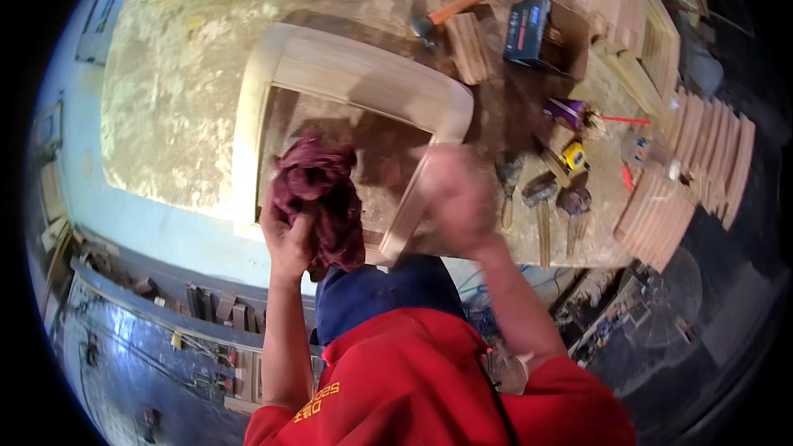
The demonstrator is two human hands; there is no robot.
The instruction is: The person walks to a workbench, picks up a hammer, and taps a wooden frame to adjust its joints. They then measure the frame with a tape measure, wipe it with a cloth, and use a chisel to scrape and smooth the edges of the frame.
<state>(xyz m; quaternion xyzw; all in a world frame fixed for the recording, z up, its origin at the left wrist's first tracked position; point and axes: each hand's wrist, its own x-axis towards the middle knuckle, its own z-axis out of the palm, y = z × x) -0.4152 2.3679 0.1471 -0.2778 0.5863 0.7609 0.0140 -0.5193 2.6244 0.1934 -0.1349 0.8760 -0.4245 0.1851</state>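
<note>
A wooden frame (355, 66) with rounded corners lies on the stained workbench (165, 107) before me. My left hand (291, 235) is closed around a crumpled maroon rag (318, 182), held over the frame's near left part. Over the frame's right side rail is my right hand (462, 198), smeared by motion. Its fingers are too blurred to read, and I cannot tell whether it touches the wood. The rag hides part of the frame's near rail.
Beyond the frame lie a hammer (471, 4), a wood block (468, 48) and an open box (537, 33). To the right are a yellow tape measure (573, 155), brushes (541, 190) and a purple packet (565, 111). Stacked wooden pieces (657, 219) line the bench's right edge.
</note>
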